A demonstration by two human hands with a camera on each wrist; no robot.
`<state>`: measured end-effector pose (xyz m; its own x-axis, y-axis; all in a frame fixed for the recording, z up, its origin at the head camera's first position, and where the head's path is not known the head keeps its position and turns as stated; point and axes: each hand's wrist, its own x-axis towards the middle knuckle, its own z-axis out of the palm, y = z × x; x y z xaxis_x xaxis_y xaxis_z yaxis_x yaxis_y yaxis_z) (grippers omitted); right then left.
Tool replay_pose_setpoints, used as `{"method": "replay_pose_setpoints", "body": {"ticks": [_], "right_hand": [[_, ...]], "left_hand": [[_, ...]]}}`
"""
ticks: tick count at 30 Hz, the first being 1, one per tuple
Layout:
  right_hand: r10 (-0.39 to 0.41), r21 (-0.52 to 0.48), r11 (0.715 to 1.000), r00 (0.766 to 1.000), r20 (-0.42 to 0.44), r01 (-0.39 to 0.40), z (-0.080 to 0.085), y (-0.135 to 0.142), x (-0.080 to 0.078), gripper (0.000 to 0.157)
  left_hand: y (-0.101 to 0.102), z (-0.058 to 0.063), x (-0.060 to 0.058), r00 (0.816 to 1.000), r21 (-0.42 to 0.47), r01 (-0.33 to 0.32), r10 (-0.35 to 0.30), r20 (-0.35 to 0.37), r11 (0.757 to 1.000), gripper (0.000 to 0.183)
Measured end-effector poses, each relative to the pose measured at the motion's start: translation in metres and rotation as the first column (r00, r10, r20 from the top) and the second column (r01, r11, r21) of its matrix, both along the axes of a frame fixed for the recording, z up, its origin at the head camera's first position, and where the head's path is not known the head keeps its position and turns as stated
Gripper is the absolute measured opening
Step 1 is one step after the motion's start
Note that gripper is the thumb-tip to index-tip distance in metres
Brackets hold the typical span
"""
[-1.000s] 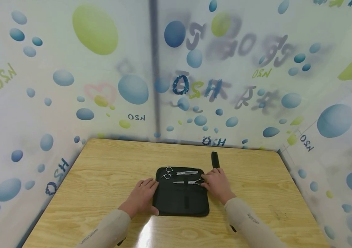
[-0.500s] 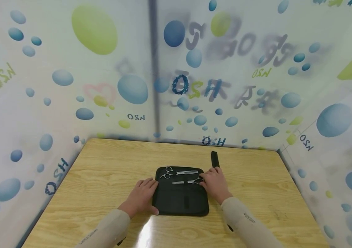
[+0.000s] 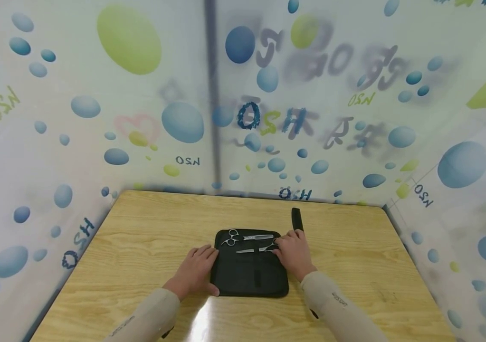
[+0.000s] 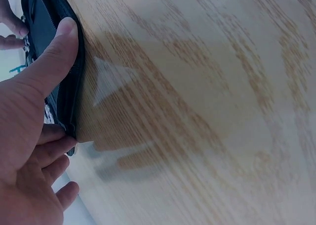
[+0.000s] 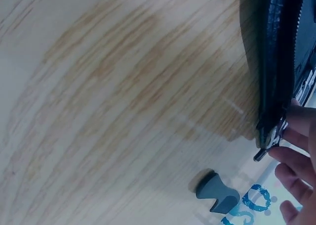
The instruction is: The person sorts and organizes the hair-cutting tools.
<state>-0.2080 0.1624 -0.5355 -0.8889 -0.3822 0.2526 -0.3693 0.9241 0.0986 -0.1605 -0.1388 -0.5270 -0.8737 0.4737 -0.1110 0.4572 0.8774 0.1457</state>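
A black zip case (image 3: 236, 275) lies unfolded on the wooden table. Along its left edge rests my left hand (image 3: 195, 270), and the left wrist view shows the thumb (image 4: 64, 42) laid straight on the rim, fingertips touching farther along. Thinning scissors (image 3: 257, 237) lie across the far part of the case, finger rings to the left. Below them, a pair of scissors (image 3: 246, 251) points its blades left, under a strap. My right hand (image 3: 295, 252) pinches their ring handles at the right edge; the fingers partly hide the rings.
Just beyond the right hand lies a dark, flat, narrow object (image 3: 296, 218); the right wrist view shows its notched end. Behind and beside the table (image 3: 140, 228) stand white walls (image 3: 332, 95) printed with coloured spots.
My right hand has shifted slightly left, and the scissors have slid a little left with it. The left hand and the case have stayed put.
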Motion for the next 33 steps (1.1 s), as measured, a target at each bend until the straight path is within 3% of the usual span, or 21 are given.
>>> {"method": "replay_pose_setpoints", "body": {"ticks": [19,28,33], "right_hand": [[-0.020,0.016,1.000,0.998,0.053,0.019,0.004,-0.010,0.002,0.023],[0.018,0.002,1.000,0.999,0.028,-0.018,0.000,-0.011,0.003,0.019],[0.008,-0.006,1.000,0.998,0.065,-0.008,0.000,-0.012,0.003,0.021]], "left_hand": [[0.000,0.001,0.002,1.000,0.012,0.002,-0.002,-0.022,1.000,0.110],[0.000,0.001,0.001,1.000,0.015,-0.014,0.014,0.013,1.000,0.110],[0.001,0.001,0.000,1.000,0.011,-0.012,0.012,0.015,1.000,0.110]]}}
